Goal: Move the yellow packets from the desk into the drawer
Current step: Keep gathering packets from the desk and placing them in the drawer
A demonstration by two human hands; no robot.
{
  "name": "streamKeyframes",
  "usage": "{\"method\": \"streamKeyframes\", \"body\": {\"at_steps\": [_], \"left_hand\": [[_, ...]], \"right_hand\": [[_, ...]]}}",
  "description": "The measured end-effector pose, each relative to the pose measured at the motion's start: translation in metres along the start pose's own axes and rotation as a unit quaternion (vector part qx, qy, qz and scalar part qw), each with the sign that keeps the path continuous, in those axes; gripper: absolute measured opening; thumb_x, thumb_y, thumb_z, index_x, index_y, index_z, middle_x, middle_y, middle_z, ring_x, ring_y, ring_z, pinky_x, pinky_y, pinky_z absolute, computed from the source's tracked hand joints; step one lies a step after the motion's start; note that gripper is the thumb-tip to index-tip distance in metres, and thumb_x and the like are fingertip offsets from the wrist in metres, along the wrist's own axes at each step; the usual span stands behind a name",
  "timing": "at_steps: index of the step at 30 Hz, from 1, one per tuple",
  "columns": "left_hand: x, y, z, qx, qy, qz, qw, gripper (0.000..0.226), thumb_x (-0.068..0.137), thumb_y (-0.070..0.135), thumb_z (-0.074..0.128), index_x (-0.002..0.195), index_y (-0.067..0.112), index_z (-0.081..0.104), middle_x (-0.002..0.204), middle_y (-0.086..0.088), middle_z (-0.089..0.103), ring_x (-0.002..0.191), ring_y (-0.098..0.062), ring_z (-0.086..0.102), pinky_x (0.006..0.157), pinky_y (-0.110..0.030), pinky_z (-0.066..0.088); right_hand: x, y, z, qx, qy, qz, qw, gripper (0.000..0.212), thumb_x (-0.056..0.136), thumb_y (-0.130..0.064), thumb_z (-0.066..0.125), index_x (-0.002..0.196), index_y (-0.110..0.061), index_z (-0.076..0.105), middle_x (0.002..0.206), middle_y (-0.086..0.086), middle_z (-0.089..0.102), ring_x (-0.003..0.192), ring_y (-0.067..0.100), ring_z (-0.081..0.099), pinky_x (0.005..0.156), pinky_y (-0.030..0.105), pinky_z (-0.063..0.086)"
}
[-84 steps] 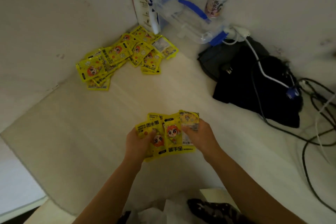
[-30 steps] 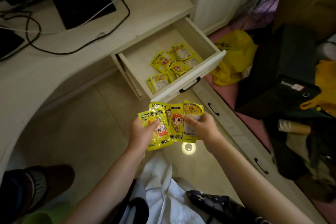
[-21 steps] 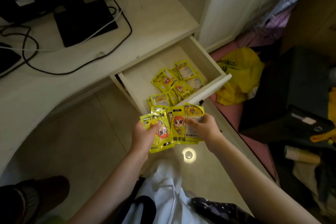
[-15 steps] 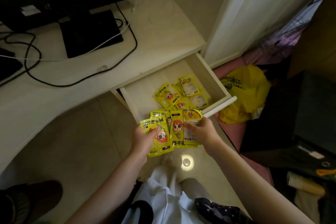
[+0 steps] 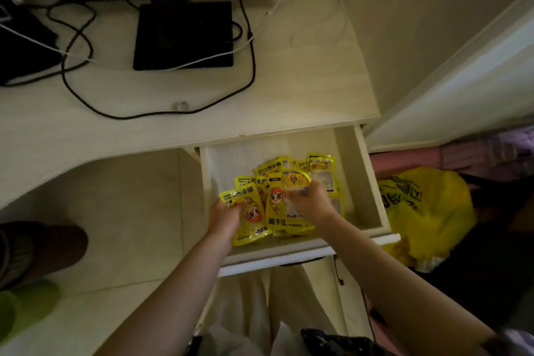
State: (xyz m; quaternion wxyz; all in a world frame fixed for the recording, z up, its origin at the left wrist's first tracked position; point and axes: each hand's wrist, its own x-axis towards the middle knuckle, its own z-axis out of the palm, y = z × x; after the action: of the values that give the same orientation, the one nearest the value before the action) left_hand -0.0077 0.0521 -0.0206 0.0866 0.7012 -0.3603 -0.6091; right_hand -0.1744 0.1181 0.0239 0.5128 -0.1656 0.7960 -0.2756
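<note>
Several yellow packets [image 5: 277,211] (cartoon faces) | fanned, held over drawer [image 5: 372,182]

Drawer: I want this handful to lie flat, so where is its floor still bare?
In the drawer, bare floor shows at the back left, between the left wall and the loose packets, and along the right wall. The middle and front are crowded: the left hand and right hand hold the fanned packets there.
</note>
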Motion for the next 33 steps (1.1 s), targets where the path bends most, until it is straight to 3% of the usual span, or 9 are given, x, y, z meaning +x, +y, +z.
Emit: {"method": "streamKeyframes", "body": {"at_steps": [3,5,8,12,15,20,24,29,33], "left_hand": [[0.019,0.006,0.011,-0.037,0.010,-0.035,0.999,0.027,0.081,0.013,0.070,0.106,0.005,0.064,0.101,-0.016,0.069,0.085,-0.033,0.067,0.076,-0.050,0.058],[0.034,0.011,0.018,-0.041,0.014,-0.033,0.999,0.019,0.080,0.009,0.069,0.099,0.008,0.068,0.096,-0.015,0.070,0.080,-0.031,0.067,0.070,-0.044,0.058],[0.063,0.013,0.027,-0.032,0.036,-0.006,0.999,0.014,0.074,0.005,0.066,0.079,0.016,0.073,0.084,-0.014,0.073,0.074,-0.030,0.069,0.068,-0.045,0.057],[0.091,0.017,0.034,-0.037,0.033,-0.019,0.999,0.007,0.072,0.007,0.065,0.071,0.013,0.068,0.079,-0.012,0.071,0.077,-0.029,0.067,0.076,-0.043,0.055],[0.118,0.015,0.039,0.007,0.031,-0.003,0.999,0.028,0.085,-0.007,0.052,0.067,0.014,0.059,0.072,-0.012,0.060,0.068,-0.023,0.054,0.069,-0.035,0.043],[0.145,0.012,0.035,0.060,0.044,-0.010,0.997,0.025,0.088,-0.008,0.048,0.081,0.014,0.057,0.074,-0.005,0.056,0.067,-0.020,0.051,0.058,-0.026,0.045],[0.144,0.006,0.031,0.108,0.057,0.001,0.993,0.028,0.085,-0.005,0.050,0.110,0.005,0.060,0.105,-0.012,0.065,0.095,-0.027,0.062,0.083,-0.039,0.051],[0.134,-0.005,0.028,0.165,0.047,0.026,0.985,0.028,0.079,0.003,0.053,0.099,0.016,0.067,0.096,-0.007,0.071,0.090,-0.027,0.067,0.083,-0.043,0.057],[0.099,0.006,0.027,0.234,0.042,0.017,0.971,0.044,0.087,0.004,0.052,0.130,0.009,0.048,0.119,-0.011,0.060,0.111,-0.034,0.059,0.082,-0.029,0.044]], "right_hand": [[0.034,-0.005,-0.002,-0.035,-0.001,-0.007,0.999,0.017,0.088,-0.021,0.064,0.088,-0.004,0.067,0.091,0.019,0.072,0.077,0.027,0.067,0.074,0.046,0.057],[0.057,-0.011,-0.002,-0.045,0.000,-0.007,0.999,0.020,0.088,-0.025,0.066,0.078,-0.008,0.067,0.076,0.015,0.068,0.061,0.020,0.060,0.058,0.034,0.056],[0.093,-0.024,0.001,-0.020,0.009,0.006,1.000,0.013,0.087,-0.027,0.067,0.090,-0.014,0.069,0.058,0.002,0.044,0.049,0.008,0.035,0.034,0.014,0.029],[0.129,-0.039,0.017,0.075,0.003,0.048,0.996,0.024,0.087,-0.019,0.067,0.104,-0.003,0.063,0.074,0.001,0.055,0.084,0.019,0.056,0.069,0.022,0.040],[0.153,-0.047,0.033,0.086,-0.032,0.064,0.994,0.046,0.087,-0.020,0.067,0.125,0.000,0.052,0.112,0.012,0.062,0.117,0.025,0.055,0.085,0.025,0.040],[0.182,-0.045,0.041,0.056,-0.052,0.058,0.995,0.060,0.085,-0.017,0.069,0.137,-0.005,0.041,0.138,0.011,0.051,0.130,0.027,0.047,0.105,0.032,0.037],[0.189,-0.032,0.029,-0.009,-0.056,0.048,0.997,0.054,0.092,-0.012,0.058,0.140,-0.003,0.034,0.122,0.011,0.049,0.096,0.020,0.050,0.079,0.029,0.040],[0.184,-0.025,0.009,-0.098,0.010,0.048,0.994,0.037,0.089,-0.018,0.062,0.123,-0.007,0.057,0.113,0.014,0.063,0.094,0.027,0.061,0.080,0.036,0.050],[0.163,-0.020,-0.012,-0.150,0.000,0.047,0.988,0.035,0.089,-0.010,0.052,0.124,-0.004,0.056,0.085,0.009,0.057,0.069,0.021,0.052,0.061,0.030,0.037]]}}
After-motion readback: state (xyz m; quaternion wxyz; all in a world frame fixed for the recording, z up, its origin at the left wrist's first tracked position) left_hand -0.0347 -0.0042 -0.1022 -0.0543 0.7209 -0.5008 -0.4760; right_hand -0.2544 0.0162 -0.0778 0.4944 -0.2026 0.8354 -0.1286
